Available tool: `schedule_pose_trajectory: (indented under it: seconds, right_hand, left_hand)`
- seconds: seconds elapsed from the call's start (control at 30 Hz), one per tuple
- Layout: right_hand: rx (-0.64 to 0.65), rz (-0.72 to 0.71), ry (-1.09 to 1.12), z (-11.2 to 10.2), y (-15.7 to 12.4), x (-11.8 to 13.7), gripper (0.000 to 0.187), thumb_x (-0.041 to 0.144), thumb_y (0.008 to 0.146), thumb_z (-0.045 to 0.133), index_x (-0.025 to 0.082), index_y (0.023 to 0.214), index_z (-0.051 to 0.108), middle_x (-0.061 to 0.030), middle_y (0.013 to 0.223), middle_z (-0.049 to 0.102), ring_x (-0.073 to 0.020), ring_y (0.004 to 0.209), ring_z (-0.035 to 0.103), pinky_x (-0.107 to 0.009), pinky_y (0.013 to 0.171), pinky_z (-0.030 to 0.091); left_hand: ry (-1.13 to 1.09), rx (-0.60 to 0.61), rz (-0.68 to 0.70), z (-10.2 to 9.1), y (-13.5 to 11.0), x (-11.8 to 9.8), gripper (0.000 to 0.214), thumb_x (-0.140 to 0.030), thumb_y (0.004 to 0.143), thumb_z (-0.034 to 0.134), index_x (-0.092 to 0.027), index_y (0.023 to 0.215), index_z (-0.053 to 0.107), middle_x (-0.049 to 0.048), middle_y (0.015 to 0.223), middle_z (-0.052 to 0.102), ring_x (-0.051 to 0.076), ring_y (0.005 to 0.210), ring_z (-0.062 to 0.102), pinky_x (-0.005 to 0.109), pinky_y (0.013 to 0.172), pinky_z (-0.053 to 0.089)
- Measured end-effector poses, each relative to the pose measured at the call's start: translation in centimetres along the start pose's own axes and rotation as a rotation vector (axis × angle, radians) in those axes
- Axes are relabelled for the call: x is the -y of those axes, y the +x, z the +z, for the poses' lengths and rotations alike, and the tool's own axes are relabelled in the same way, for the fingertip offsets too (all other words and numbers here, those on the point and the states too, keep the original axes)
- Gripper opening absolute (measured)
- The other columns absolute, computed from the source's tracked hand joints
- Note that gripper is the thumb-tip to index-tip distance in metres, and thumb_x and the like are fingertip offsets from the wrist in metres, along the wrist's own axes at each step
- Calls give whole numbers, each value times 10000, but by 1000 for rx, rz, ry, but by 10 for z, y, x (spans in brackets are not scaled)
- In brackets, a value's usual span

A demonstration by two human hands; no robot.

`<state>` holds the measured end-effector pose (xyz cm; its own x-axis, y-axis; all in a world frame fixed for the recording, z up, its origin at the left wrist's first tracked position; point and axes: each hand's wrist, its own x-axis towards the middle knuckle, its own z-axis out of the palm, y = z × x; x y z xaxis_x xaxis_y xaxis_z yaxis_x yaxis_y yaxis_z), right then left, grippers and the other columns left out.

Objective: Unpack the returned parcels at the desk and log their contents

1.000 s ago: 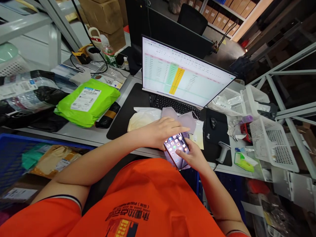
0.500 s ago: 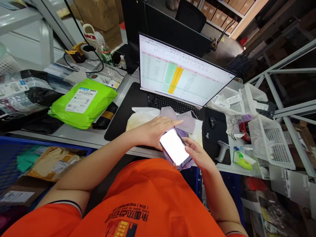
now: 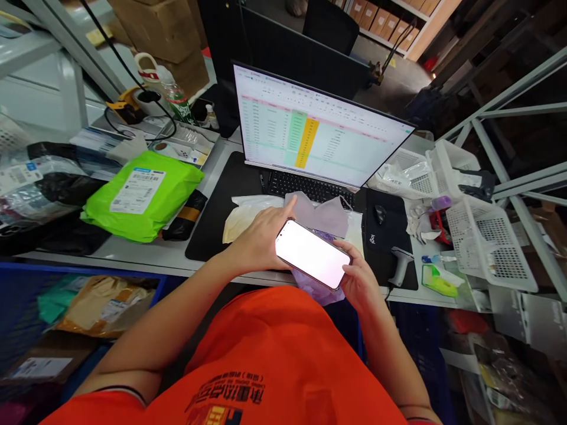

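A smartphone (image 3: pixel 312 254) with a bright white screen lies sideways between my two hands. My left hand (image 3: pixel 266 239) grips its left end, thumb pointing up and away. Around the right end, my right hand (image 3: pixel 358 274) is closed, with fingertips on the screen's edge. Below and behind the phone, a purple plastic bag (image 3: pixel 316 289) hangs over the desk's edge, partly hidden. Just beyond the phone lies a pale mauve bra (image 3: pixel 321 215), on top of whitish and cream packaging (image 3: pixel 241 215).
A monitor (image 3: pixel 319 130) with a spreadsheet stands behind a black keyboard (image 3: pixel 305 188). A bright green parcel (image 3: pixel 177 183) lies at left. To the right are a mouse (image 3: pixel 380 215), a barcode scanner (image 3: pixel 400 268) and white baskets (image 3: pixel 482 236). Blue crates (image 3: pixel 177 283) stand below the desk.
The phone has turned from a slanted upright position to nearly sideways. My left hand has shifted from its upper side to its left end, and the thumb now points up.
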<state>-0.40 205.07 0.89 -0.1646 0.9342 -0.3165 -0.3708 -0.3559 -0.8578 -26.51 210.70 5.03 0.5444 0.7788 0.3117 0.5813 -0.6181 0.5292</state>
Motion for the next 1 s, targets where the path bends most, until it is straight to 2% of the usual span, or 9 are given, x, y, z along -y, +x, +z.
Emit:
schedule_pose_trajectory:
  seconds: [0.2, 0.5, 0.6, 0.7, 0.8, 0.93, 1.0]
  right_hand:
    - [-36, -143, -202, 8, -10, 2, 625, 244, 717, 711, 298, 1305, 508, -21, 1089, 634, -194, 905, 600, -295, 764, 498]
    - [-17, -99, -196, 6, -15, 4, 644, 276, 733, 692, 326, 1339, 480, -16, 1001, 627, -194, 799, 603, -304, 680, 505]
    - [12, -70, -178, 3, -12, 2, 580, 315, 747, 656, 312, 1311, 524, -28, 1054, 645, -202, 808, 617, -317, 676, 510]
    - [30, -60, -217, -3, -8, 2, 522, 389, 761, 687, 276, 1261, 591, -58, 1171, 665, -235, 928, 637, -338, 748, 514]
    - [120, -26, -363, -7, -5, 11, 446, 465, 807, 703, 246, 1192, 658, -67, 1173, 692, -243, 994, 637, -330, 800, 495]
    - [322, 35, -625, 0, -2, 26, 368, 529, 915, 575, 198, 1002, 710, -42, 912, 705, -196, 818, 612, -303, 726, 453]
    - [372, 34, -750, 9, 2, 26, 384, 527, 951, 510, 188, 918, 687, -26, 823, 665, -173, 737, 565, -290, 662, 412]
  left_hand:
    - [61, -43, 18, 4, -3, -9, 1303, -541, 662, 839, -204, 1593, -9, 134, 1239, 605, 335, 1104, 584, 481, 1015, 412]
    - [30, -77, 9, 6, -4, -7, 1334, -557, 617, 867, -216, 1593, 23, 119, 1229, 611, 324, 1104, 595, 460, 1018, 418]
    - [-2, -64, 5, 6, -5, 0, 1381, -571, 582, 885, -220, 1594, 14, 120, 1246, 606, 326, 1113, 591, 458, 1014, 421]
    - [-31, -30, 7, 4, -5, 4, 1399, -589, 562, 889, -221, 1594, 18, 128, 1261, 602, 329, 1114, 584, 455, 997, 429]
    - [-62, 40, 11, 0, -5, 5, 1352, -571, 585, 882, -228, 1593, 49, 134, 1269, 604, 328, 1114, 580, 451, 992, 425]
    - [-120, 140, 129, -4, -3, 3, 1264, -509, 651, 856, -232, 1597, 64, 150, 1303, 596, 333, 1156, 567, 452, 1021, 400]
    - [-141, 177, 188, -3, -3, 3, 1246, -473, 670, 846, -239, 1601, 52, 149, 1307, 596, 337, 1173, 561, 460, 1035, 390]
